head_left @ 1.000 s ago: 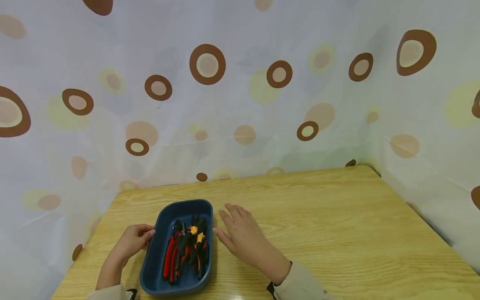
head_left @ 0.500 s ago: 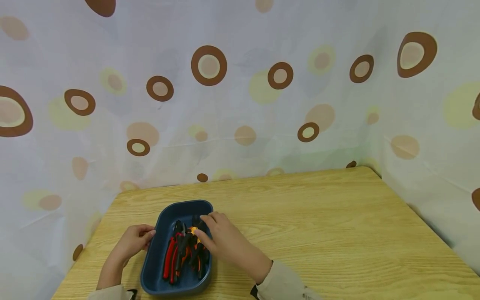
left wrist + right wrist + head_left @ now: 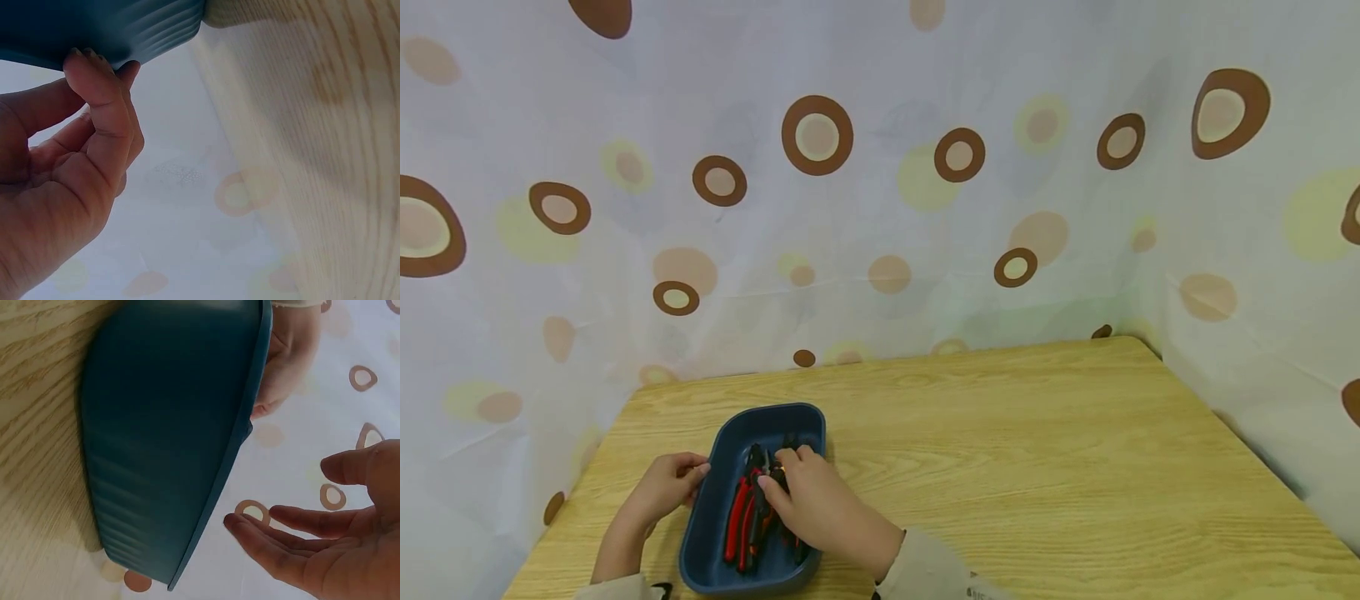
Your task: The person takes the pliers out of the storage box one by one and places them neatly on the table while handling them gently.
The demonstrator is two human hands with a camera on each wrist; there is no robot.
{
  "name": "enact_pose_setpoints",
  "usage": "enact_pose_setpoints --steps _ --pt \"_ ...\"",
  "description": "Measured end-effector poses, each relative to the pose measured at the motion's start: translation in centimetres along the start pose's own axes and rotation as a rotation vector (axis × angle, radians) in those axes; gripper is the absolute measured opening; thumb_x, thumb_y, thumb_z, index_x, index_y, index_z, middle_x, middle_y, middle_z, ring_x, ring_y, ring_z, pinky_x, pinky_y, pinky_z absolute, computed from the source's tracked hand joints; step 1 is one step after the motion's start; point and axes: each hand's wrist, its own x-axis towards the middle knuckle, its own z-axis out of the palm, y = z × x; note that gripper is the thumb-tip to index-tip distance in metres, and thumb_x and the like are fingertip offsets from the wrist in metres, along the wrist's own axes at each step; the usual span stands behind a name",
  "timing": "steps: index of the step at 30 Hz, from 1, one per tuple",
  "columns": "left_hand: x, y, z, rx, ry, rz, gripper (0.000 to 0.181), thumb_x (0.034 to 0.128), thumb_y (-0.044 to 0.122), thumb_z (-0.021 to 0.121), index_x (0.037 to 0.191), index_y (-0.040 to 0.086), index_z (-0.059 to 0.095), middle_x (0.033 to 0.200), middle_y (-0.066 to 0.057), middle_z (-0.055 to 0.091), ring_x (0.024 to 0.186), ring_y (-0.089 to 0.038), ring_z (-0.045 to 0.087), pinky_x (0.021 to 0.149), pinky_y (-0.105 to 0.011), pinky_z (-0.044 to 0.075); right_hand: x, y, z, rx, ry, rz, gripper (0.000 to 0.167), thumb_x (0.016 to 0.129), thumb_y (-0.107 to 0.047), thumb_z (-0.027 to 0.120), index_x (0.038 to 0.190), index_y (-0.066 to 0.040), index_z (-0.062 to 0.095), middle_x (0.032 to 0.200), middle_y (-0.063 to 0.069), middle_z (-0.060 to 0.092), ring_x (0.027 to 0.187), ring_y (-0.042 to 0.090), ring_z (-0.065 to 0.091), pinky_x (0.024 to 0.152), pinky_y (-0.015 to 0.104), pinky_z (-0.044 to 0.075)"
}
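Note:
A dark blue container [image 3: 709,546] holds several pliers, some with red handles [image 3: 737,521], others black and orange. My left hand [image 3: 655,496] pinches its left rim; the left wrist view has these curled fingers [image 3: 106,112] against the container's edge [image 3: 112,31]. Over the right side of the container, my right hand [image 3: 827,508] reaches above the pliers, covering part of them. In the right wrist view the right hand [image 3: 325,534] has thumb and fingers spread with nothing between them, beside the blue wall [image 3: 169,431]. Contact with the pliers cannot be told.
The container stands on the left part of a wood-grain table [image 3: 1037,467]. A pale cloth [image 3: 880,200] with brown rings and coloured spots hangs behind the table and at both sides. Beyond the rim, the right wrist view also shows part of the left hand [image 3: 287,362].
My right hand has moved left from beside the container to over the pliers, its fingers lower inside the rim. The left hand and container have stayed in place.

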Motion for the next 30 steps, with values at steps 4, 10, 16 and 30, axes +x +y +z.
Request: enact_pose_setpoints --steps 4,10,16,30 --pt "-0.1 0.1 0.1 -0.009 -0.006 0.012 0.031 0.0986 0.001 0.047 0.119 -0.022 0.051 0.077 -0.007 0.060 0.065 -0.018 0.056 0.058 -0.030 0.053 0.3 -0.4 0.6 -0.037 -0.019 0.026 0.047 0.102 -0.035 0.047 0.130 0.002 0.053 0.115 0.018 0.058 0.096 0.021 0.062 0.075 0.026 0.052" --pt "-0.1 0.4 0.1 0.007 0.001 -0.001 0.031 0.0990 0.002 0.047 0.119 -0.020 0.053 0.075 -0.006 0.059 0.065 -0.018 0.055 0.057 -0.031 0.053 1.2 -0.6 1.7 -0.110 -0.022 0.054 0.045 0.100 -0.035 0.051 0.126 0.002 0.055 0.111 0.020 0.058 0.093 0.024 0.063 0.072 0.027 0.053" --pt "-0.2 0.6 0.1 0.003 0.002 -0.020 0.032 0.0996 0.005 0.048 0.120 -0.020 0.052 0.075 -0.007 0.058 0.064 -0.017 0.054 0.057 -0.032 0.053 1.8 -0.7 2.8 -0.164 -0.054 0.121 0.046 0.100 -0.037 0.052 0.127 0.001 0.056 0.114 0.021 0.056 0.099 0.029 0.061 0.081 0.034 0.053" --pt "-0.2 0.3 0.0 -0.008 -0.007 -0.014 0.030 0.0998 0.004 0.047 0.117 -0.019 0.053 0.073 -0.006 0.058 0.064 -0.018 0.055 0.057 -0.033 0.053 2.8 -0.9 3.6 -0.220 -0.052 0.201 0.047 0.100 -0.042 0.047 0.121 -0.003 0.061 0.106 0.021 0.059 0.090 0.029 0.062 0.077 0.035 0.054"
